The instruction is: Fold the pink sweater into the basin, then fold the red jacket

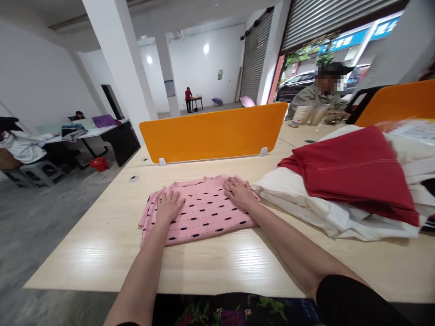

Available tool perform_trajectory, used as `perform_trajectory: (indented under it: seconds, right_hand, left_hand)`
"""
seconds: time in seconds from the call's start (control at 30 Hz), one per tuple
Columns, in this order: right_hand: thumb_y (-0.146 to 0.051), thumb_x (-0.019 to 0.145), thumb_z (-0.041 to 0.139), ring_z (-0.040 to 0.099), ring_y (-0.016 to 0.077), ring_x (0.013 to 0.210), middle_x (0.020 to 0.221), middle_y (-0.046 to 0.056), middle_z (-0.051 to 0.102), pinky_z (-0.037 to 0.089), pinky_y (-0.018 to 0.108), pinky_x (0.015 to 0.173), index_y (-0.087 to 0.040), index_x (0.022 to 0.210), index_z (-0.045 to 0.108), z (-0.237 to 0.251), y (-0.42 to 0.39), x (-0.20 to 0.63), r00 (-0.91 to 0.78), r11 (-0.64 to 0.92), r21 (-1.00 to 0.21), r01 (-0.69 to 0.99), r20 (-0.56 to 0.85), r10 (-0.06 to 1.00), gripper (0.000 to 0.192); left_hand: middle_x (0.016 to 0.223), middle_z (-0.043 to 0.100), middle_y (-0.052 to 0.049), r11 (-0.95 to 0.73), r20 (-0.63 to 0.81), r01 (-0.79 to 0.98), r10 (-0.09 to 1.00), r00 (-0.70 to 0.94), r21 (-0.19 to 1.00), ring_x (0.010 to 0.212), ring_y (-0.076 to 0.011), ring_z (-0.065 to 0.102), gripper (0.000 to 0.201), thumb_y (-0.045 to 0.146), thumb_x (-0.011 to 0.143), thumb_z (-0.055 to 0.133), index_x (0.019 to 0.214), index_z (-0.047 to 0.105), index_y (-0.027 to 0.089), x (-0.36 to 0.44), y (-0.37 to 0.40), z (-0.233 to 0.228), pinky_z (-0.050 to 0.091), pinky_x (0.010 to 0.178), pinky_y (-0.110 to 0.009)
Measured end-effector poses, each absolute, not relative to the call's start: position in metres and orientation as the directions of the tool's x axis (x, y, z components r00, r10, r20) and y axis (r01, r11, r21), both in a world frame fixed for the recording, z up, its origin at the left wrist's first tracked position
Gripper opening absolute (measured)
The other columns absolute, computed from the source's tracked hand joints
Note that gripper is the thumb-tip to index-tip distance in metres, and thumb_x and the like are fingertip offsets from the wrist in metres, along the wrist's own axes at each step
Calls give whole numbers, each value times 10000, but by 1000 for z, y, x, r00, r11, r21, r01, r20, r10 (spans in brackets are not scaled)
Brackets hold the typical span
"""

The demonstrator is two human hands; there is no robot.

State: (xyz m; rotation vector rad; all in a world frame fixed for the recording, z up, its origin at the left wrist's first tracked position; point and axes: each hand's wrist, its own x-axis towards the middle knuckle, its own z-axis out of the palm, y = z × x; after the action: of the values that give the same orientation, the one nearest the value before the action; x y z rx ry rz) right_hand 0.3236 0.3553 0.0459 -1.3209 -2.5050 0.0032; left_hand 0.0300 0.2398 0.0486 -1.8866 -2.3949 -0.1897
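Pink black-dashed top (204, 215) folded flat on desk (210, 269), near orange divider (214, 133). Left hand (170, 207), right hand (239, 194) palm-down on it, fingers slightly spread, gripping nothing. Red cloth (353, 167) atop white cloth (335, 222), right.

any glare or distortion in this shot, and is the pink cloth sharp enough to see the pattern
In the head view, pale glare patches lie on the table toward its near edge; in the head view, the big pillar leans, probably wide-angle distortion; also in the head view, the pink garment is sharp enough to show its black dashes.
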Motion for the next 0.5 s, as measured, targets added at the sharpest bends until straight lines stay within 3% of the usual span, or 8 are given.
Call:
perform_trajectory:
  seconds: [0.2,0.5]
  right_hand:
    - [-454,962,277,293,291,1374,1485,63,405,262,611,1050,-284,1336,496,35,358,321,-557,577,-106,810,169,813,466]
    - [-331,951,315,379,308,1294,1452,150,421,286,509,1034,-180,1272,549,42,356,331,-451,501,-191,844,253,856,425]
  left_hand:
    - [1468,404,-35,243,149,969,957,-247,48,1341,-345,311,511,573,928,269,1325,448,307,33,238,49,267,1069,-541]
    - [1400,479,-52,199,227,979,952,-203,42,1289,-331,382,470,528,941,293,1286,484,271,34,233,48,300,1047,-547]
